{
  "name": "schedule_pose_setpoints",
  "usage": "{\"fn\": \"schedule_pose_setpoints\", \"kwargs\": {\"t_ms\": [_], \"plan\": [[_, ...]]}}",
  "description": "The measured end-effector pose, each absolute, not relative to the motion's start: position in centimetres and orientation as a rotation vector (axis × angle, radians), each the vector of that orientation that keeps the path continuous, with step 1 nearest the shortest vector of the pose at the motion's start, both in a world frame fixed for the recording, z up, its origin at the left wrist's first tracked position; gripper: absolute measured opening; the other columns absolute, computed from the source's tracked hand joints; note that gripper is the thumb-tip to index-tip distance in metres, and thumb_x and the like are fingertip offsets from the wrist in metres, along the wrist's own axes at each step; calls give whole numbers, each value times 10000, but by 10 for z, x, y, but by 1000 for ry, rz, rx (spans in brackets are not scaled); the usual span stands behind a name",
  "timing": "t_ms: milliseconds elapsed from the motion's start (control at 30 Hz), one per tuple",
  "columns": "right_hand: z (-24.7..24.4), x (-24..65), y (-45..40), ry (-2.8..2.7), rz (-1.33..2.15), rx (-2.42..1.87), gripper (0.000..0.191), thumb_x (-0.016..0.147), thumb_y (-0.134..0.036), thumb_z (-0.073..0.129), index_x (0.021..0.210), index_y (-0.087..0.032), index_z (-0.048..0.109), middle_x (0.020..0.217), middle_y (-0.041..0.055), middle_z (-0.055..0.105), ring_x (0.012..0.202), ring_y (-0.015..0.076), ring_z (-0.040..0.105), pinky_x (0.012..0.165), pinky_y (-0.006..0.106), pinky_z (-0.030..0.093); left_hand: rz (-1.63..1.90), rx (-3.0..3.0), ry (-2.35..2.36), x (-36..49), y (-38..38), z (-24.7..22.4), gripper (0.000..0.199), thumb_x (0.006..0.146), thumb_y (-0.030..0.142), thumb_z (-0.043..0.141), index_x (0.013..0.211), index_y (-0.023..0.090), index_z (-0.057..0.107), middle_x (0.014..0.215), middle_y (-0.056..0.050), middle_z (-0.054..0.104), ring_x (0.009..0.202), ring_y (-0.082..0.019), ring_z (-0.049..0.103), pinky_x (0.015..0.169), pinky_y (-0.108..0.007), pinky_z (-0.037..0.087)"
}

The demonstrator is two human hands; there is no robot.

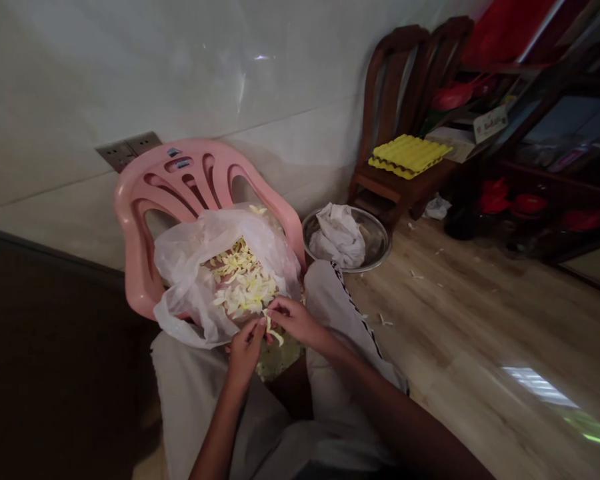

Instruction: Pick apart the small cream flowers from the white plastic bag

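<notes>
Both my hands meet in front of my lap, at the near edge of an opened white plastic bag (pixel 180 267) on a pink plastic chair (pixel 133 267). Pale yellow-white flowers (pixel 247 290) lie heaped inside the bag. My left hand (pixel 247 347) is closed, thumb against fingers, on one such flower (pixel 275 331). Pinched beside it, my right hand (pixel 290 317) grips the same flower near its upper end, while long pale petals hang below the fingers. The fingertips partly hide the flower.
Right of the chair, a metal basin (pixel 380 250) holds a crumpled white bag (pixel 337 237). Yellow egg trays (pixel 407 155) rest on a wooden chair (pixel 373 177) by the wall, beside a cardboard box (pixel 457 140). Petal scraps (pixel 385 321) dot the wooden floor (pixel 455 347).
</notes>
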State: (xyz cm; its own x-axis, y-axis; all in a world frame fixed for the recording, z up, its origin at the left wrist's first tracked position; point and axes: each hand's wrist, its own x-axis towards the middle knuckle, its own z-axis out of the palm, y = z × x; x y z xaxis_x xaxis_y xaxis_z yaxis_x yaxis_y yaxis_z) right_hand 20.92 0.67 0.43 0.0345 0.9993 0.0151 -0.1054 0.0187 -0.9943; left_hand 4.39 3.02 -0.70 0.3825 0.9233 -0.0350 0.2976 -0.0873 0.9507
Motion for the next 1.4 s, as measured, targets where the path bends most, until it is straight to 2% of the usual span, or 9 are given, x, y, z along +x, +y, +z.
{"fn": "schedule_pose_setpoints", "kwargs": {"t_ms": [367,767,967,1167,1400], "plan": [[8,212,4,-1194,1164,-1146,197,903,-363,583,802,-193,589,694,-26,573,637,123,544,611,235,409,736,1681,1121,41,31,-8,428,937,513,511,699,193,666,625,5,670,610,-166,589,635,-255,432],[1,211,5,-1271,1076,-1209,118,897,-245,558,809,-195,617,737,-10,617,696,137,571,632,228,405,659,1721,1058,45,28,-6,362,965,502,451,842,218,640,694,-6,710,667,-183,668,703,-277,493],[3,209,6,-1228,1083,-1200,146,893,-305,591,806,-192,624,748,-7,620,702,139,565,643,239,419,658,1644,1100,47,27,-4,368,906,556,529,964,219,664,710,-3,728,656,-193,678,656,-279,502],[-5,207,11,-1105,1188,-1133,216,864,-402,644,832,-189,632,760,-13,614,699,134,552,654,250,437,703,1551,1051,52,27,-3,361,870,561,579,934,211,639,700,5,723,623,-179,663,679,-284,504],[-3,209,13,-1060,1210,-1099,147,835,-327,640,843,-181,645,766,-17,598,741,143,544,702,267,426,710,1511,1009,51,27,-4,344,908,527,551,967,198,634,734,-6,732,656,-191,673,702,-300,487]]}}
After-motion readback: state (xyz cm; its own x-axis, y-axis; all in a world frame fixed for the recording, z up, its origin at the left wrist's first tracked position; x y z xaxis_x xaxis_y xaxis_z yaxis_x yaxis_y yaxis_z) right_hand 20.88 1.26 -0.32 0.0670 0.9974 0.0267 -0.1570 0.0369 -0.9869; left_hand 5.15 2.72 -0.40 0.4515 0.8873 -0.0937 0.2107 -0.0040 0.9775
